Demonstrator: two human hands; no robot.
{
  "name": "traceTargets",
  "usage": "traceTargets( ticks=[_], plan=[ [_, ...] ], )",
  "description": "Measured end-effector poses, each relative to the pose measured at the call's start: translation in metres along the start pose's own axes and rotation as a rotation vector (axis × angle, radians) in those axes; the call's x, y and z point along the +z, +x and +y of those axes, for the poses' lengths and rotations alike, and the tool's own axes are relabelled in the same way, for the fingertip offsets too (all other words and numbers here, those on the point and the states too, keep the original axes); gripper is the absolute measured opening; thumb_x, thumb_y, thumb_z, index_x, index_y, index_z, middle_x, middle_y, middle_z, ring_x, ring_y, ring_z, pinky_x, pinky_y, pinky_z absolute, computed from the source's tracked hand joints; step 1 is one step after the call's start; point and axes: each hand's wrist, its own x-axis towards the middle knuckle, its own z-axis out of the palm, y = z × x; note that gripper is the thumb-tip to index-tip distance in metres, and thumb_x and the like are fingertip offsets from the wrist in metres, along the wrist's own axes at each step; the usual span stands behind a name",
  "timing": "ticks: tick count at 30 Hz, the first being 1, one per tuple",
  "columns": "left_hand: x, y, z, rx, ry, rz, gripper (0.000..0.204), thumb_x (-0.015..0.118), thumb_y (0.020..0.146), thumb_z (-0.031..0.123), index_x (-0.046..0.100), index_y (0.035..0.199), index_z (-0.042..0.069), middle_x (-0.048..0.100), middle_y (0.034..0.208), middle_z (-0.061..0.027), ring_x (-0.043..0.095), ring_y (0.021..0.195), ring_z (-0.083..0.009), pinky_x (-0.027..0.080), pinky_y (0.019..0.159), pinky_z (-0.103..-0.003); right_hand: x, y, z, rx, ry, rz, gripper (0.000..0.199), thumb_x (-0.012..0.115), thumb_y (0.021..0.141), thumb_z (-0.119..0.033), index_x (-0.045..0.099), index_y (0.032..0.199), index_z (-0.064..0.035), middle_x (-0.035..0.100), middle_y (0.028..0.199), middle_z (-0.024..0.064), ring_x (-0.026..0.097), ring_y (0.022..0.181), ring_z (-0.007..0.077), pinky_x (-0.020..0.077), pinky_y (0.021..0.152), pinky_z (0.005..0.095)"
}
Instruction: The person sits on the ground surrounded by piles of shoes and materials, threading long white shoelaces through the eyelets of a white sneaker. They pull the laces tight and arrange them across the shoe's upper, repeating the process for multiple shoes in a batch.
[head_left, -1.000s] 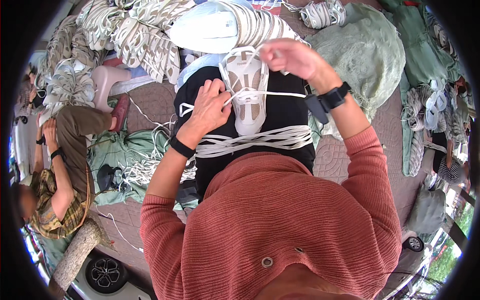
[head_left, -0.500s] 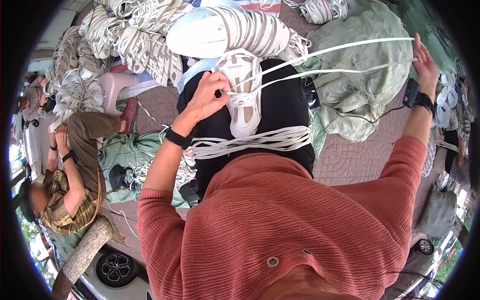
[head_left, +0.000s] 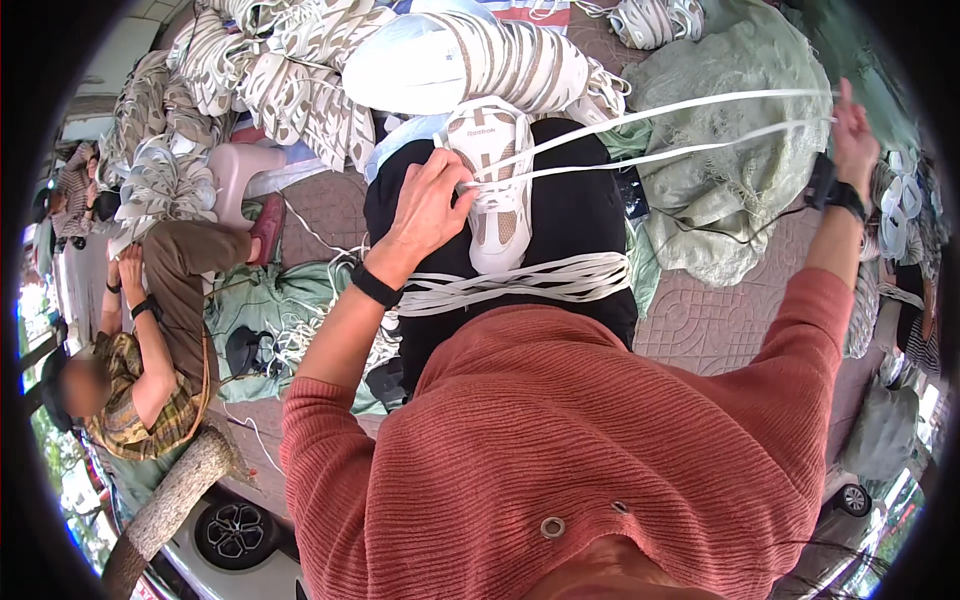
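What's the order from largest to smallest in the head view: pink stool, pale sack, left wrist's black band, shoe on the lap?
Largest to smallest, as they look here:
1. Pale sack
2. Shoe on the lap
3. Pink stool
4. Left wrist's black band

Right hand (head_left: 855, 142) — blurred, car (head_left: 237, 535) — cut off below

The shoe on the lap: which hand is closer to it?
Left. The left hand is right at the left side of the shoe; the right hand is far out to its right, with the white lace stretched between.
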Motion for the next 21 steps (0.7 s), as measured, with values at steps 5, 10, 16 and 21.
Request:
traceTargets(
  ticks=[5, 10, 16, 21],
  plan=[
    [0.002, 0.0, 0.004, 0.108, 0.118, 0.109, 0.01, 0.069, 0.076, 0.009, 0.061, 0.082, 0.007, 0.054, 0.088, -0.0047, 0.057, 0.072, -0.0247, 0.042, 0.065, -0.035, 0.071, -0.106, 0.176, 0.313, -0.448, -0.485, 0.029, 0.043, 0.093, -0.007, 0.063, 0.114, -0.0036, 0.062, 0.098, -0.0003, 0.043, 0.062, 0.0058, 0.036, 0.052, 0.0188],
    [0.013, -0.003, 0.001, -0.21, -0.321, -0.008, 0.009, 0.063, 0.079, 0.008, 0.059, 0.086, 0.003, 0.059, 0.073, -0.0079, 0.059, 0.061, -0.0292, 0.045, 0.055, -0.034, 0.188, -0.266, 0.302, 0.159, -0.955, -0.86, 0.021, 0.051, 0.091, -0.012, 0.068, 0.105, -0.0105, 0.061, 0.091, -0.0027, 0.053, 0.075, 0.0094, 0.0441, 0.066, 0.0225],
    [-0.021, 0.018, 0.004, -0.297, -0.109, -0.265, 0.01, 0.062, 0.08, 0.011, 0.058, 0.086, 0.005, 0.065, 0.073, -0.0131, 0.064, 0.07, -0.032, 0.048, 0.061, -0.04, 0.211, -0.288, 0.33, -0.408, -1.55, -1.191, 0.02, 0.053, 0.094, -0.023, 0.063, 0.09, -0.0065, 0.066, 0.083, 0.0159, 0.064, 0.079, 0.0354, 0.0506, 0.068, 0.0448],
    [-0.015, 0.011, 0.0, -0.278, -0.144, -0.187, 0.012, 0.067, 0.084, 0.016, 0.062, 0.088, 0.006, 0.061, 0.071, -0.0052, 0.055, 0.059, -0.0173, 0.044, 0.057, -0.032, 0.217, -0.289, 0.322, -0.373, -1.615, -1.224, 0.021, 0.056, 0.09, -0.024, 0.063, 0.084, -0.005, 0.065, 0.072, 0.0166, 0.064, 0.073, 0.0376, 0.0495, 0.066, 0.0477]
  ],
)
